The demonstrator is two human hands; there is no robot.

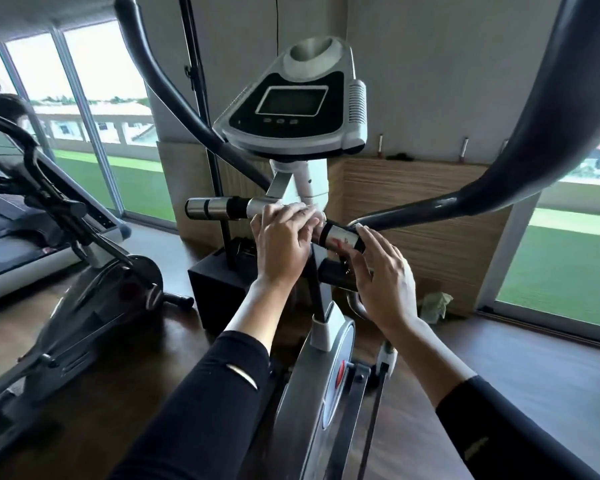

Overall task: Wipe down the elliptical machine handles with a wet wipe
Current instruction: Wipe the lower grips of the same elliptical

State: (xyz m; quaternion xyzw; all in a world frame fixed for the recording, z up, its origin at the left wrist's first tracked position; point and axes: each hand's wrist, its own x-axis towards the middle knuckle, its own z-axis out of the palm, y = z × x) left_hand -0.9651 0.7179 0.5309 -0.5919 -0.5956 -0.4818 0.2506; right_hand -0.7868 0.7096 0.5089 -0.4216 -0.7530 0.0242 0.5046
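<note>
1. Elliptical machine (326, 344), grey and silver, at the centre of our view. Its console (291, 109) tops the white post, screen dark.
2. Fixed handlebar (258, 204) crossing just below the console. We note a left grip (205, 208), silver with black bands, at the bar's left end, with nothing touching it. A right grip (340, 239), silver with a black cap, is at the bar's right end.
3. Wet wipe (310, 216), white, at the middle of the handlebar where the post meets it. It is mostly covered by fingers, with only an edge showing.
4. Left hand (284, 244), black sleeve, fingers curled over the middle of the bar and clamping the wet wipe against it.
5. Right hand (385, 282), black sleeve, fingers straight and close together. The fingertips touch the outer end of the right grip, and we see nothing held.
6. Two dark swing arms, the left swing arm (142, 64) and the right swing arm (499, 178), curving up on either side of the console.
7. Wooden floor (146, 341). A black box (215, 285) stands behind the machine's post, and a crumpled pale cloth (435, 303) lies by the wall at right.
8. Treadmill (7, 244) at the left edge, beside the window (94, 81).
</note>
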